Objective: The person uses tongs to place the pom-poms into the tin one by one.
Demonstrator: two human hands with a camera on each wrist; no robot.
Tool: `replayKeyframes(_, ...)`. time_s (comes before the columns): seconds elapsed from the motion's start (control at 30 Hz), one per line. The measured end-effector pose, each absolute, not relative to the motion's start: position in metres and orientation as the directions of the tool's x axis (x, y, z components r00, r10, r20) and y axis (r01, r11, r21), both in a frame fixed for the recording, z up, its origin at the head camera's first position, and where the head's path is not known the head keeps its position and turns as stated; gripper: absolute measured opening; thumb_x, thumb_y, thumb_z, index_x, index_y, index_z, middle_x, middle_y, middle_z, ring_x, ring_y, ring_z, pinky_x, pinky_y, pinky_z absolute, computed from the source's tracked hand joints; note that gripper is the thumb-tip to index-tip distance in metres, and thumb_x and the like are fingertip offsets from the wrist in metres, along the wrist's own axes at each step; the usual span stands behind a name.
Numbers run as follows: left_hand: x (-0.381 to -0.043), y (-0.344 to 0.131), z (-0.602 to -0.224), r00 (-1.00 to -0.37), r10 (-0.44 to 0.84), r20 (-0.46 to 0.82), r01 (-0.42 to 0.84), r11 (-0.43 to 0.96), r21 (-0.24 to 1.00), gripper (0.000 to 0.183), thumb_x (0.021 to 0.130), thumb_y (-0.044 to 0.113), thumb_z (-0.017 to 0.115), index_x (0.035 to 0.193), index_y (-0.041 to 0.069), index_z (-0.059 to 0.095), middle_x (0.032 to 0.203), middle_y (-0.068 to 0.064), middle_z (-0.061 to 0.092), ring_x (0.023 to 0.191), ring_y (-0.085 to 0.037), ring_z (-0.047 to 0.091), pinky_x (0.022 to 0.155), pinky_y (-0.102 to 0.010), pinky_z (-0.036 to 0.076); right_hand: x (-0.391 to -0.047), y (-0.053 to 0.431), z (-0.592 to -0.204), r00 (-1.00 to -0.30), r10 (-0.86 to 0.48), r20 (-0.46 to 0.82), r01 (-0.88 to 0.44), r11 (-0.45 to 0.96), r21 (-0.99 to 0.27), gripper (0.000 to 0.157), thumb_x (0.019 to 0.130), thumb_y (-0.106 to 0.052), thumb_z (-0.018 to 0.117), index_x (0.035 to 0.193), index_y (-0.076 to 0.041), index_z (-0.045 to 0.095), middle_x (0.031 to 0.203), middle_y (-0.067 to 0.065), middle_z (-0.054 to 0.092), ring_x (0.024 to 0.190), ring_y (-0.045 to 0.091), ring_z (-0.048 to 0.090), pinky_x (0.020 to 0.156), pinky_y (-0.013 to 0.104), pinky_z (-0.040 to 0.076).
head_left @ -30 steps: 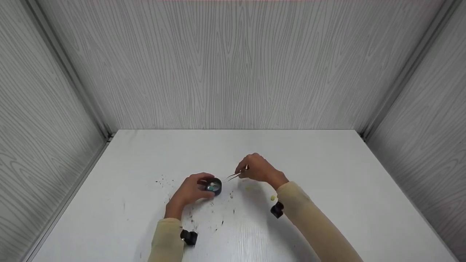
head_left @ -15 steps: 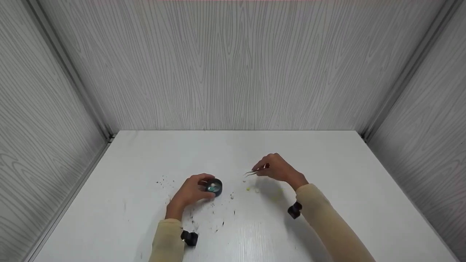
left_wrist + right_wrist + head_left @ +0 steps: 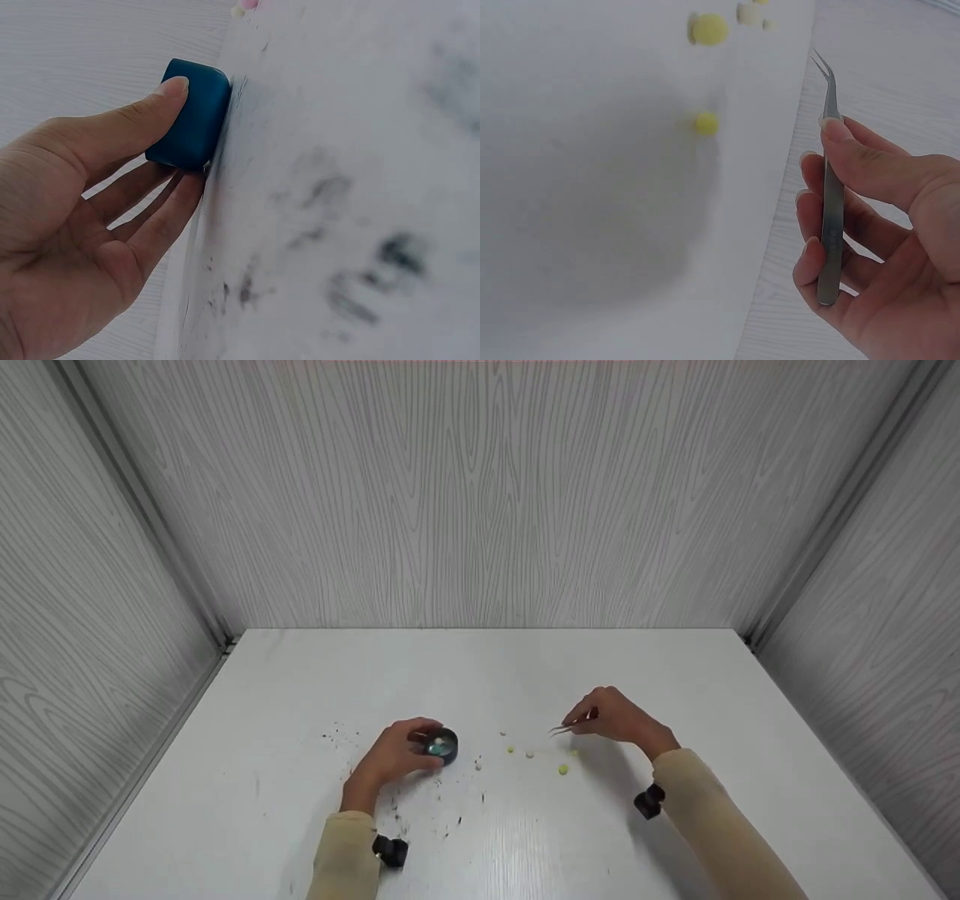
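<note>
My left hand grips a small round dark-blue container by its sides on the white table. A few small pale and teal pieces show inside it from above. In the left wrist view, the thumb lies along the blue wall of the container. My right hand holds bent-tip tweezers above the table, the two points slightly apart with nothing between them. Below and left of that hand lie small yellow balls and paler ones. Two yellow balls appear larger in the right wrist view.
Dark specks and smudges mark the white table around the left hand. Grey wood-grain panels stand at the back and both sides. A small pale ball lies right of the container.
My right hand has moved to the right with the tweezers, away from the container, uncovering the small balls on the table. My left hand and the container stay in place.
</note>
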State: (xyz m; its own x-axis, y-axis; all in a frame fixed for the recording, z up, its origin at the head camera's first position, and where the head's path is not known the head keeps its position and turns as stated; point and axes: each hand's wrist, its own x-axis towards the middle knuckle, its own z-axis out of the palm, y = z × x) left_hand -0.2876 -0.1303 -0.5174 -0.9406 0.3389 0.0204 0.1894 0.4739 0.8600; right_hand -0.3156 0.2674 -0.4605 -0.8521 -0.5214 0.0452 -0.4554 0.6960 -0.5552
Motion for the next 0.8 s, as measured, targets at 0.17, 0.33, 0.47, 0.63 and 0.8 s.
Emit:
replayKeyframes(0.17,-0.288,-0.130,-0.519,-0.942,0.336,0.018,0.188,0.479,0.858,0.057,0.083,0.012,0.086,0.135,0.011,0.065,0.133,-0.015,0.068,0.127,-0.037,0.063,0.110,-0.058,0.048,-0.312,0.281,-0.466,-0.861,-0.508,0.024,-0.436,0.713,-0.549,0.018,0.087,-0.003,0.079,0.101,-0.012,0.084,0.094,0.005,0.080,0.076,0.006,0.061,0.067,0.019,0.049)
replayKeyframes(0.33,-0.287,-0.131,-0.518,-0.940,0.340,0.018,0.185,0.464,0.866,0.057,0.083,0.010,0.086,0.136,0.009,0.064,0.133,-0.016,0.068,0.127,-0.037,0.062,0.108,-0.057,0.049,-0.309,0.294,-0.469,-0.876,-0.482,-0.010,-0.389,0.719,-0.576,0.019,0.088,-0.002,0.077,0.103,-0.012,0.084,0.095,0.005,0.080,0.081,0.008,0.062,0.070,0.020,0.051)
replayKeyframes(0.47,-0.287,-0.130,-0.517,-0.938,0.345,0.021,0.186,0.453,0.872,0.057,0.084,0.009,0.085,0.136,0.007,0.064,0.132,-0.017,0.068,0.127,-0.038,0.062,0.107,-0.056,0.051,-0.307,0.302,-0.472,-0.874,-0.485,-0.017,-0.388,0.720,-0.575,0.019,0.088,-0.002,0.077,0.103,-0.011,0.084,0.095,0.006,0.080,0.079,0.007,0.063,0.069,0.020,0.051)
replayKeyframes(0.63,-0.287,-0.130,-0.516,-0.941,0.338,0.018,0.185,0.467,0.865,0.057,0.083,0.010,0.086,0.136,0.008,0.064,0.132,-0.017,0.068,0.126,-0.038,0.063,0.107,-0.057,0.050,-0.305,0.310,-0.475,-0.878,-0.478,-0.034,-0.380,0.738,-0.557,0.018,0.088,-0.002,0.078,0.102,-0.011,0.084,0.095,0.006,0.080,0.079,0.008,0.063,0.068,0.020,0.051)
replayKeyframes(0.8,-0.288,-0.130,-0.517,-0.941,0.337,0.017,0.185,0.473,0.861,0.056,0.083,0.010,0.086,0.135,0.009,0.065,0.133,-0.017,0.068,0.126,-0.038,0.063,0.108,-0.057,0.050,-0.304,0.312,-0.477,-0.882,-0.470,-0.039,-0.374,0.747,-0.549,0.018,0.087,-0.001,0.078,0.101,-0.010,0.084,0.096,0.006,0.080,0.080,0.010,0.063,0.070,0.021,0.052)
